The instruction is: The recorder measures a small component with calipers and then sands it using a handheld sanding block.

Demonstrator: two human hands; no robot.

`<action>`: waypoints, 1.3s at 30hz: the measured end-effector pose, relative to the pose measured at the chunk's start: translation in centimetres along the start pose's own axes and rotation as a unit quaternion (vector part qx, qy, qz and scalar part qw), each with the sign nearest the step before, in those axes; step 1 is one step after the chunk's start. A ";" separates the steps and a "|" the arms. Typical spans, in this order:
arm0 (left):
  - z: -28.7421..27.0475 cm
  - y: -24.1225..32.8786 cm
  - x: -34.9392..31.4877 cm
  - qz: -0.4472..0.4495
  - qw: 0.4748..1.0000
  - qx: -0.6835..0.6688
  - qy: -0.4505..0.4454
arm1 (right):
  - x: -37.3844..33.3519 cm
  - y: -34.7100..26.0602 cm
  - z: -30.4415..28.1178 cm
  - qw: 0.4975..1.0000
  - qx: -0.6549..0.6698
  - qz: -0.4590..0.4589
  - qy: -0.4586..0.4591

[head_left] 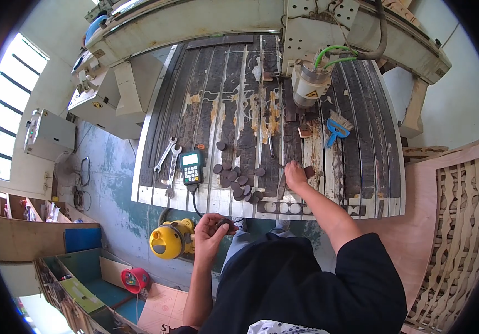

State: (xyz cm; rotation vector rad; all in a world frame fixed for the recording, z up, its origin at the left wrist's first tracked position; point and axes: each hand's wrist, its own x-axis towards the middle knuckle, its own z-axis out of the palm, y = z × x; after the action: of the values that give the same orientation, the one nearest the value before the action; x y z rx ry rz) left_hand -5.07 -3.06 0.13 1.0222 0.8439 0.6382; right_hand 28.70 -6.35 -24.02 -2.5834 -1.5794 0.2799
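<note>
Here, a slim dark strip (pixel 281 186) lies near-to-far on the worktop (pixel 217 207), just left of the nearer right hand (pixel 295 176), whose curled fingers hide any grip, while the left hand (pixel 209 228) pinches a dark round piece (pixel 224 222) beside the near edge.

Head-worn fisheye, facing down, over slatted bed (pixel 229 119)
</note>
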 end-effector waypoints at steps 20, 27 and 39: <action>0.5 2.0 3.8 0.021 0.995 -0.004 -0.098 | -0.3 -2.3 -14.0 0.982 0.090 0.128 -0.105; 1.8 4.1 4.2 0.073 0.984 -0.029 -0.159 | -6.5 -7.5 -19.1 0.805 0.594 -0.008 0.016; 4.5 7.3 3.7 -0.056 0.960 -0.185 -0.202 | -11.4 -13.2 -27.7 0.822 0.551 -0.113 0.089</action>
State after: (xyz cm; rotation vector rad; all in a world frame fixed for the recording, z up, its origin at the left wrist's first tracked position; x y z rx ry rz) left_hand 0.15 0.65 6.97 0.7218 0.3982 0.4451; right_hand 17.86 -10.18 6.66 -1.4568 -1.0996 0.6595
